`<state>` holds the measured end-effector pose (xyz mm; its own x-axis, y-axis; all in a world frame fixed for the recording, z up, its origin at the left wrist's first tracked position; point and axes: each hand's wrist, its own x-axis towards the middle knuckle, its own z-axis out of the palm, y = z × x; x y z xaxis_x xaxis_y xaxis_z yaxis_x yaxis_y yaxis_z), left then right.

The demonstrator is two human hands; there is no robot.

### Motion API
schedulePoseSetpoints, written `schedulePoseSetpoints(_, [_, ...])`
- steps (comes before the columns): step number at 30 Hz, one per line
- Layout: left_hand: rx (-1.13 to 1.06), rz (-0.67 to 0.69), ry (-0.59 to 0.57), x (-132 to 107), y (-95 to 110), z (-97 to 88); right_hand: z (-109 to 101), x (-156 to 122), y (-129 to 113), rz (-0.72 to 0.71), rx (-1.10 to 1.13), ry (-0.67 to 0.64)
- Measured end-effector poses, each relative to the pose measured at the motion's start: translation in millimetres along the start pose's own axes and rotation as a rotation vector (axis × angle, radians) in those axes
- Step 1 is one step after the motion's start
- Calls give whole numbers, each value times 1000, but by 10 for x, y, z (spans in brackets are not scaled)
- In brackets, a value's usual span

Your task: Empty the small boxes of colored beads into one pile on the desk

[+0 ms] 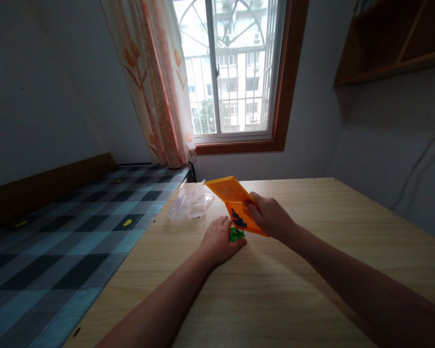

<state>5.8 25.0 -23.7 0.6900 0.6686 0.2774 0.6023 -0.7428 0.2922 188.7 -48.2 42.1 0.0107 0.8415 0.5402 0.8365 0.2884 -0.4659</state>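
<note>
My right hand (pixel 268 212) grips an orange plastic case (pixel 220 187), tilted above the table with its lid-like flap folded up at an angle. Dark blue small pieces (pixel 238 218) cluster on the inner face of its lower half. Beneath the case's lower left side, a little heap of bright green pieces (pixel 235 235) sits on the tabletop. My left hand (pixel 219 239) lies against the table beside this heap, thumb and fingers spread in a curve around it. The case partly hides the heap and the left fingertips.
Clear plastic boxes or wrapping (pixel 192 200) lie at the table's far left edge. The wooden table (pixel 329 251) stands against a bed with a checked cover (pixel 94 237). Behind are a curtain (pixel 155 82) and a window; a wooden shelf (pixel 387 48) hangs upper right.
</note>
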Motion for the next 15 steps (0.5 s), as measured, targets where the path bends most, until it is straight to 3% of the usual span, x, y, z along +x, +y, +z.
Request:
schedulePoseSetpoints(11, [-83, 28, 40, 14, -5, -16, 8, -32, -12, -147, -67, -30])
schedulePoseSetpoints(15, [-79, -15, 15, 21, -2, -22, 4, -41, 61, -344, -71, -82])
